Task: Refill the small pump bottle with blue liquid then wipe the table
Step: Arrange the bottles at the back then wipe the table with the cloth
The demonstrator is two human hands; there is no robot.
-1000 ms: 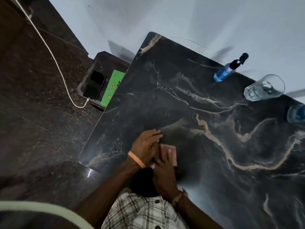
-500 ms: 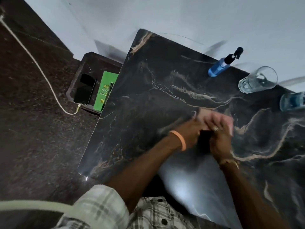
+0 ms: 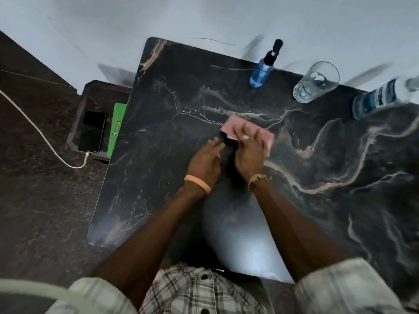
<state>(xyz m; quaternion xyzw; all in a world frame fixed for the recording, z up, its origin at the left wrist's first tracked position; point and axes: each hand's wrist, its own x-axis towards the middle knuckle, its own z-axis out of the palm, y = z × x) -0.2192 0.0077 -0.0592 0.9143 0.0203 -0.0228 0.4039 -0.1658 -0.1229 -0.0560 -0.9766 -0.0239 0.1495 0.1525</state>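
Head view: at the far edge of the table (image 3: 158,200), close to the pale wall, the small pump bottle (image 3: 261,72) stands upright with its black pump head on, and blue liquid fills most of its clear body. Just to its right stands a clear drinking glass (image 3: 316,82); whether it holds any liquid cannot be told. Further right, at the frame edge, is a larger clear bottle (image 3: 381,98) with a printed label and a bluish tint toward its base; it is blurred. Well apart from these, near the middle of the table, a pink cloth (image 3: 233,124) lies flat on the dark marbled top. The right hand (image 3: 249,155) presses on the cloth with its fingers (image 3: 244,129) spread and straight, gripping nothing. The left hand (image 3: 205,162) is just beside it with its fingers (image 3: 214,143) extended and relaxed near the cloth's left corner, holding nothing; whether they touch the cloth cannot be told. The table is black stone with pale and tan veins and a light glare at its near edge. Left of it, a low dark stand (image 3: 95,91) carries a phone (image 3: 91,132) plugged into a white cable (image 3: 45,141) and a green booklet (image 3: 116,130), over a dark speckled floor.
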